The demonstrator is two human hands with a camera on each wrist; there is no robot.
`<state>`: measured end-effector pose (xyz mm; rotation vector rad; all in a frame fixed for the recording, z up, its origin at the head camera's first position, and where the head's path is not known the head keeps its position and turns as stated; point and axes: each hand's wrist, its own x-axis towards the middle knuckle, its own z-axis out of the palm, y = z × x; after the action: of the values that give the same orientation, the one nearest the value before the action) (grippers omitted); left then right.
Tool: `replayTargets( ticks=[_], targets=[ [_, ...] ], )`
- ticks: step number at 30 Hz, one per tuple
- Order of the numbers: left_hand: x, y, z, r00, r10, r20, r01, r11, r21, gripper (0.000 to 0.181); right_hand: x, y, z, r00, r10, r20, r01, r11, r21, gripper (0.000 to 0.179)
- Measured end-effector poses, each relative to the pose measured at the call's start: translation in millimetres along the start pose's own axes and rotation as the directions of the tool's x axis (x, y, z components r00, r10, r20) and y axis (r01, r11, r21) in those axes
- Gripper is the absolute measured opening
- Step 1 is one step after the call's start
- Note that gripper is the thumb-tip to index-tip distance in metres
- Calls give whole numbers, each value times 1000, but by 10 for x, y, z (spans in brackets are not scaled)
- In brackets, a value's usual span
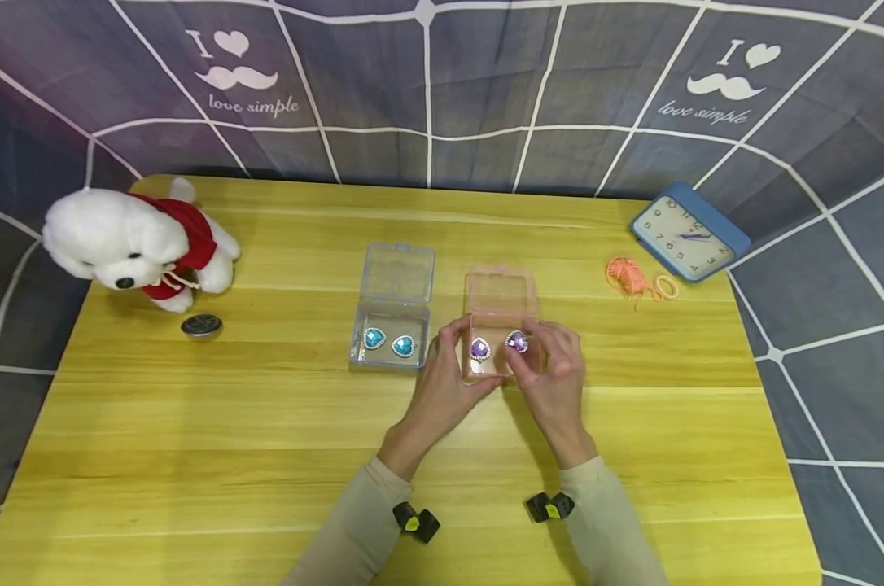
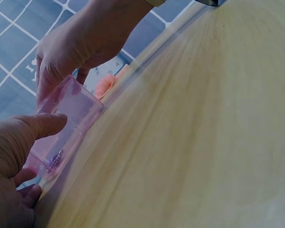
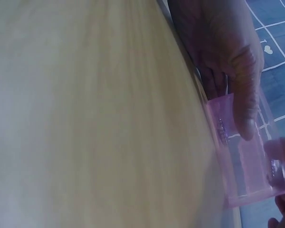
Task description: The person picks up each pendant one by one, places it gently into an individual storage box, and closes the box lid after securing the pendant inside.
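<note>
A pink clear plastic box point(image 1: 483, 370) sits with its lid raised at the middle of the table. My left hand point(image 1: 442, 378) grips its left side, thumb along the near wall. Inside lies a purple heart-shaped gem point(image 1: 480, 349) with a sparkly rim. My right hand point(image 1: 555, 366) reaches into the box's right half, and its thumb and forefinger pinch a second purple heart gem point(image 1: 516, 341). The left wrist view shows the left thumb point(image 2: 50, 124) across the pink wall. Just left of that hand stands an open blue-tinted clear box point(image 1: 354, 350) holding two blue heart gems point(image 1: 403, 347).
A white plush dog point(image 1: 120, 232) in red stands at the left, a dark oval object point(image 1: 202, 326) before it. At the right are a blue clock point(image 1: 691, 234), orange yarn point(image 1: 628, 277) and a small pale ring point(image 1: 666, 287). A grey checked cloth point(image 1: 486, 89) hangs behind the table.
</note>
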<state>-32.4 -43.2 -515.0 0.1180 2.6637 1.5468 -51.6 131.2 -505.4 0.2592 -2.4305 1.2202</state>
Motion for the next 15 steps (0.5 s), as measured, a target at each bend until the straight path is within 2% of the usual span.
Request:
replayTargets(
  ticks=[6,15],
  targets=[
    [2,1,-7,1000,-1,3,1,1000,-8,101,3,-14,-2,1000,10,18,-10,1000,-9,42],
    [6,-13,2,1000,17,-6,-17,1000,-4,101,-2,5,-1,1000,-19,22,20,999,-36,43]
  ],
)
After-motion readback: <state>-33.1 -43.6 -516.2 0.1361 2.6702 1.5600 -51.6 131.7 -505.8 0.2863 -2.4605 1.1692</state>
